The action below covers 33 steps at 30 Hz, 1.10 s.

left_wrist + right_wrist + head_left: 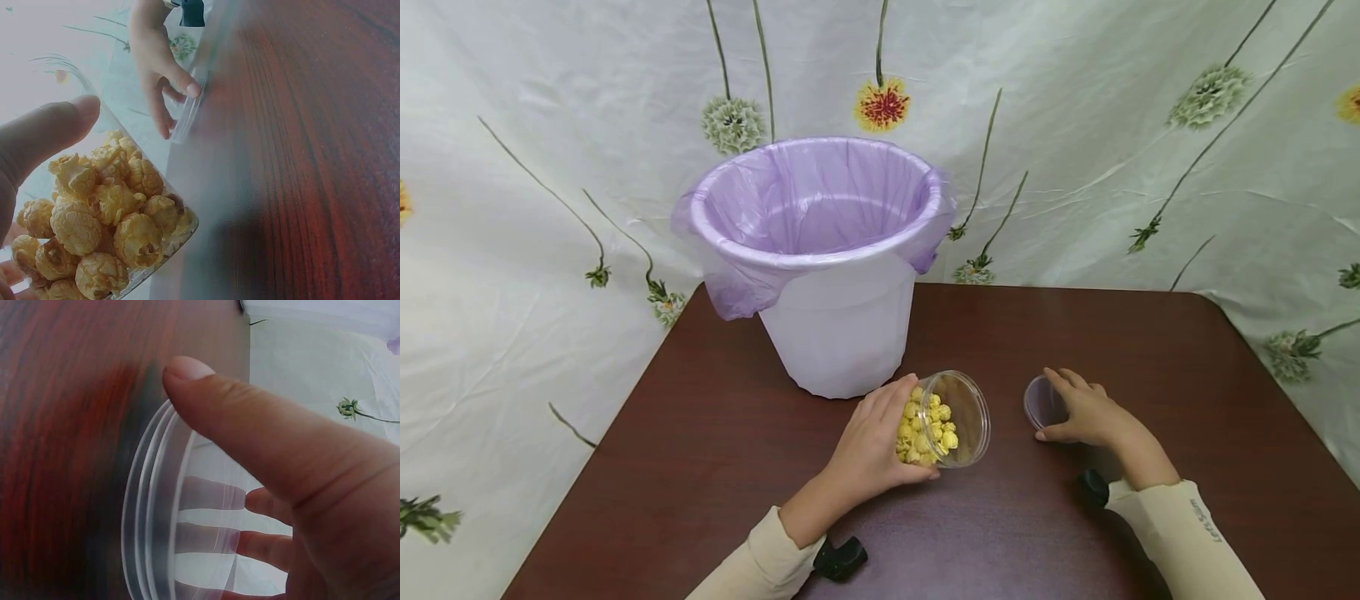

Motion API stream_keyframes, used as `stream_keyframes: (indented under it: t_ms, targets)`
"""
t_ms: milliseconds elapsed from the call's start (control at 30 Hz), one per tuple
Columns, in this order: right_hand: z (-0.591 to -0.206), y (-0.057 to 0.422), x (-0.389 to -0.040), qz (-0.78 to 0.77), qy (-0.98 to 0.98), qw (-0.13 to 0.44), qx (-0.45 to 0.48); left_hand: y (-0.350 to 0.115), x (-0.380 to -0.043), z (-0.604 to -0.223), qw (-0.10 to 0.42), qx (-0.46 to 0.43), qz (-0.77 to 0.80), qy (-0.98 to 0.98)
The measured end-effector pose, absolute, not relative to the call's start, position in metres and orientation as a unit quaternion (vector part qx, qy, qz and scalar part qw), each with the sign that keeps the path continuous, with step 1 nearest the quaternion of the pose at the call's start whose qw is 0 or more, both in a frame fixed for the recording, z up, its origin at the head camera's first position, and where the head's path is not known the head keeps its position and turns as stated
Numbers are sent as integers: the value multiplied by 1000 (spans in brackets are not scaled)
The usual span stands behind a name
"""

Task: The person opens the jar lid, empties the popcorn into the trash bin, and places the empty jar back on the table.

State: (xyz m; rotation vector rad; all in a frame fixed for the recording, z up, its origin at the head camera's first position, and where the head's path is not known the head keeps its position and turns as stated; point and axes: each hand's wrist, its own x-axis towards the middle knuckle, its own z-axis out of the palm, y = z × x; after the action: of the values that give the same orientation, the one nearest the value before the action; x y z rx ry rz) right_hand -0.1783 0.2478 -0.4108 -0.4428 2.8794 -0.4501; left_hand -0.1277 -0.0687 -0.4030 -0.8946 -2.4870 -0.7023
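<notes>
My left hand (872,442) grips a clear plastic jar (973,421) around its side, thumb on one face and fingers on the other. The jar is tipped over, its uncapped mouth toward the right. Yellow ball-shaped popcorn (94,212) fills its lower part, some pieces lying near the mouth in the head view. To the right, my right hand (1086,414) holds a round clear lid (1041,403) by its edge, thumb on the near rim and fingers at the far side. In the right wrist view the lid's ridged rim (150,506) stands on edge close over the table.
A white bin (850,333) lined with a thin purple bag (737,283) stands at the back left of the dark brown wooden table (1000,533). Behind the table hangs a white cloth (1060,125) printed with flowers. A black wrist strap piece (842,558) sits at each cuff.
</notes>
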Motion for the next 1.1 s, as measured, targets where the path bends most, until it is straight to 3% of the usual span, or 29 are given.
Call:
stream_keyframes:
  t_ms: [533, 833, 1100]
  targets:
    - [-407, 246, -185, -148, 973, 106, -142, -69, -128, -404, 203, -320, -249, -891]
    - [-370, 231, -194, -205, 966, 37, -150, -69, -128, -405, 204, -317, -248, -892]
    - [-332, 210, -198, -383, 908, -58, -158, -70, -127, -406, 202, -316, -252, -892]
